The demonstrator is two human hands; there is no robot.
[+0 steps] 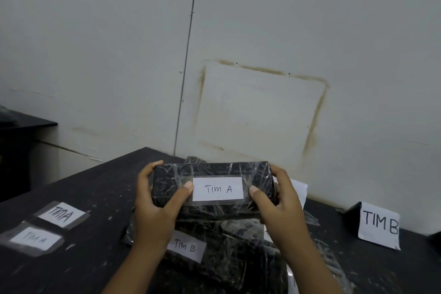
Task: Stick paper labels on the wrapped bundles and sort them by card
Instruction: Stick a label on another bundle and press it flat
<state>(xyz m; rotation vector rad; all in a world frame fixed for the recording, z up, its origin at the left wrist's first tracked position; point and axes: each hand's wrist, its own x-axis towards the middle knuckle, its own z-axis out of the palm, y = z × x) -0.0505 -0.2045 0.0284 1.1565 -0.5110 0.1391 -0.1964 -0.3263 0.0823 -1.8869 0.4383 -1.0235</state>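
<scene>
Two hands, left and right, are gripping the ends of our plastic-wrapped bundle above the worktop, thumbs pressing its "TIM A" label. We are judging it stiff, light and slippery; end grips suit.

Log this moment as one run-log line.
step: pressing label | hands: left and right both hold black plastic-wrapped bundle | white paper label "TIM A": on bundle | folded white card "TIM B": right

single head-worn wide-angle view, looking forward and down, close over a dark table, facing a wall
</scene>
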